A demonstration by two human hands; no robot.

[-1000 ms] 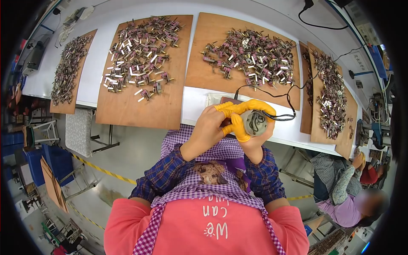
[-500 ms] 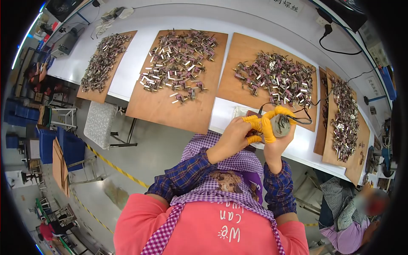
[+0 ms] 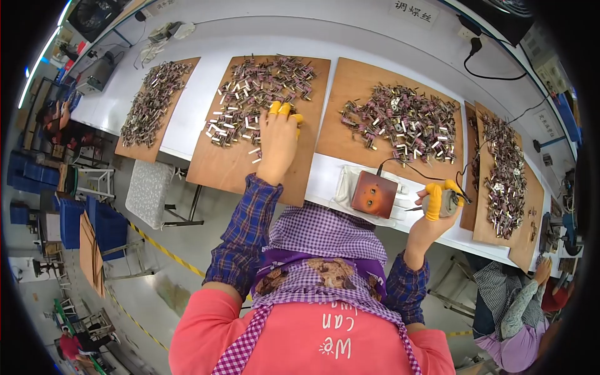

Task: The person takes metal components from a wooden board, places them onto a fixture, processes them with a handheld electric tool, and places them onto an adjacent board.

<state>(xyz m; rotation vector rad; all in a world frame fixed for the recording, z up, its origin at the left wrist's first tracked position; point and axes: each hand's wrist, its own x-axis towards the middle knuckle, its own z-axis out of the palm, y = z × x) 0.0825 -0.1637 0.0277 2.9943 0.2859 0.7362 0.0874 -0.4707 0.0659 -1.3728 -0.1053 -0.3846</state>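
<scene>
My left hand [image 3: 279,140], with yellow finger covers, reaches over the second board from the left. Its fingers are stretched out at the edge of a pile of small metal parts with purple bodies [image 3: 265,78]. I cannot make out any part between them. In my right hand [image 3: 431,219] is a grey cylindrical electric screwdriver [image 3: 449,204], its thin bit pointing left. Between my hands, a brown box with two round holes [image 3: 375,194] rests on a white glove [image 3: 345,186]. A black cable [image 3: 406,164] runs above it.
More parts lie piled on a wooden board [image 3: 325,140] in front of me, and on boards at the far left [image 3: 153,103] and right [image 3: 505,175]. A stool [image 3: 149,190] stands at the left. A co-worker [image 3: 509,312] sits at the right.
My left hand has left the box and moved up and left to the parts pile. My right hand has shifted right and down with the screwdriver, uncovering the box.
</scene>
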